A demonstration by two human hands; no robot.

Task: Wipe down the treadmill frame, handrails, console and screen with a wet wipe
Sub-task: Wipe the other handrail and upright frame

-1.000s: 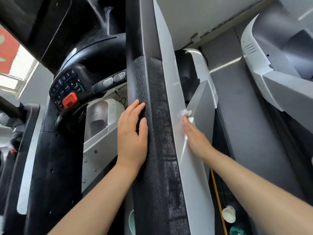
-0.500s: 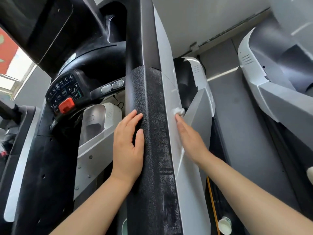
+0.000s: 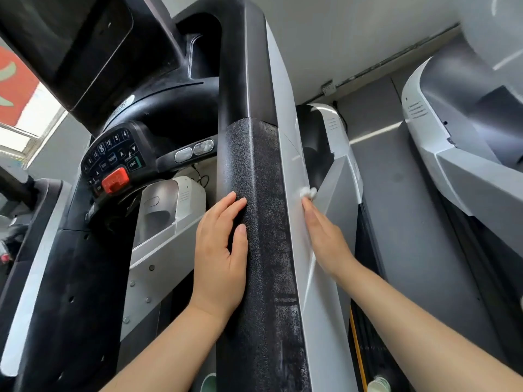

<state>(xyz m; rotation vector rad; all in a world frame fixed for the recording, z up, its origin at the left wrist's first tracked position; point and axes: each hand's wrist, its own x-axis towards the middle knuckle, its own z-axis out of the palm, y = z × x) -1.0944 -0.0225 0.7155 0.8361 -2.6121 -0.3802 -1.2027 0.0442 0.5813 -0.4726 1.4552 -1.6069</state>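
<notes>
A black textured handrail [image 3: 260, 222] of the treadmill runs up the middle, with a silver side panel [image 3: 294, 171] along its right edge. My left hand [image 3: 220, 250] rests flat on the handrail's left side, fingers straight. My right hand [image 3: 325, 239] presses a small crumpled white wet wipe [image 3: 308, 192] against the silver panel with straight fingers; only the wipe's tip shows beyond the fingertips. The console keypad [image 3: 113, 157] with a red stop button [image 3: 115, 180] sits at the left, and the dark screen [image 3: 65, 41] is at the top left.
Another treadmill's grey belt [image 3: 402, 222] and white motor cover [image 3: 441, 154] lie to the right. A white housing [image 3: 175, 199] sits behind the handrail. A small white cap [image 3: 379, 384] lies at the bottom right. A window [image 3: 25, 108] is at the far left.
My right hand has slid the wipe slightly along the silver panel, while the view tilted a little. My left hand stays on the handrail.
</notes>
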